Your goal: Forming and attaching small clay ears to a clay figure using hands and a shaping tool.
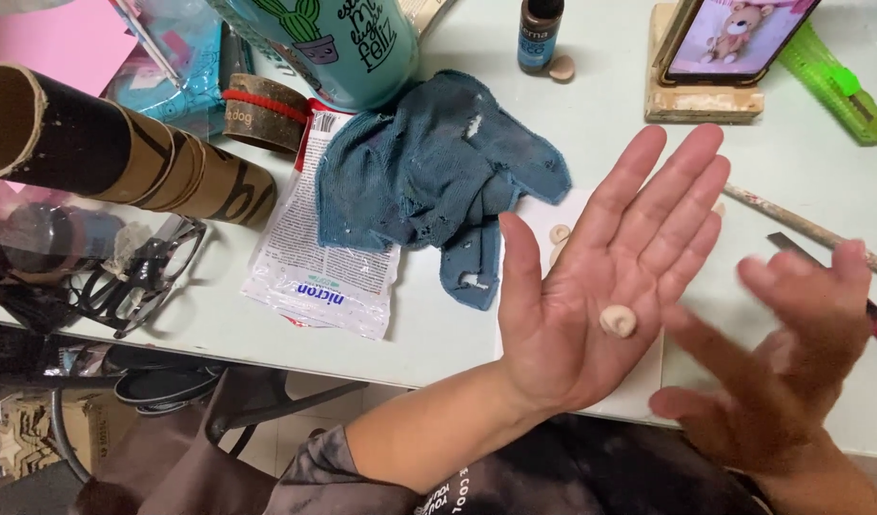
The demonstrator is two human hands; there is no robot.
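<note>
Right hand (pixel 791 362): blurred, fingers spread, holding nothing, just beside your left hand.
Left hand (pixel 610 286): flat open, palm up, cradling clay ball (pixel 618 320).
Cloth (pixel 434 176): crumpled beyond your left hand's thumb.

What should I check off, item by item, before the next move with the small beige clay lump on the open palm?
1. Small beige clay lump resting on the palm: ok.
2. Left hand flat, palm up, fingers spread: ok.
3. Right hand apart from the lump: ok; it is motion-blurred, so its exact pose: cannot tell.
4. Lump's shape finished: cannot tell, too small.
5. Crumpled blue-grey cloth lying on the pale table beside the left hand: ok.
6. Other small beige clay pieces on the white sheet behind the left hand: ok.
</note>
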